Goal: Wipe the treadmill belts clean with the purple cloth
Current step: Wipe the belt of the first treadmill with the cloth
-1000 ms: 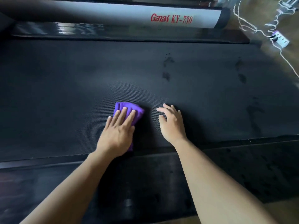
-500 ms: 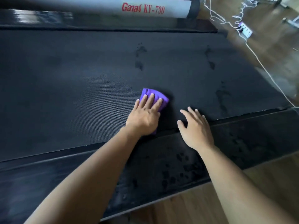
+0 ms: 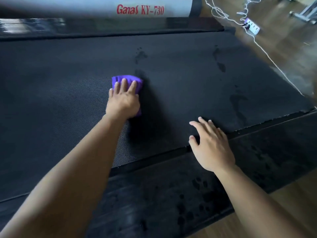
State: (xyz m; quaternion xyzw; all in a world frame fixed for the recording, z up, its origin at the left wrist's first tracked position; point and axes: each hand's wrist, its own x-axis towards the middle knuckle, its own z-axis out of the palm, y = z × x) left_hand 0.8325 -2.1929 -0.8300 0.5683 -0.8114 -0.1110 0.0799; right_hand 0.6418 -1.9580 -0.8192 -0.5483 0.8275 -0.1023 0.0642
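We are pressing our left grip (image 3: pixel 122 100) flat on the purple cloth (image 3: pixel 127 80). Its fingers are lying straight over the cloth rather than curling round it, so this grip is released and simply bearing down. The cloth is lying folded on the treadmill belt (image 3: pixel 60 86), about midway across the belt, with its far edge showing beyond our fingertips.

Our right grip (image 3: pixel 211 146) is resting at the belt's near edge, to the right of the cloth and well apart from it. Its fingers are spreading loosely on the belt while the heel of the hand is sitting over the near side rail (image 3: pixel 163 194). It too is released, grasping nothing.

Dark blotches (image 3: pixel 140 54) are showing on the belt just beyond the cloth, and more are lying toward the belt's right end. The side rail along the belt's near edge is carrying dark spots as well.

Beyond the belt's far edge, a pale housing (image 3: pixel 96 7) is bearing red lettering, "Ganas KY-730". Off the belt's right end, a white power strip (image 3: pixel 252 28) and a white cord (image 3: pixel 274 60) are lying on the wooden floor (image 3: pixel 291 212).
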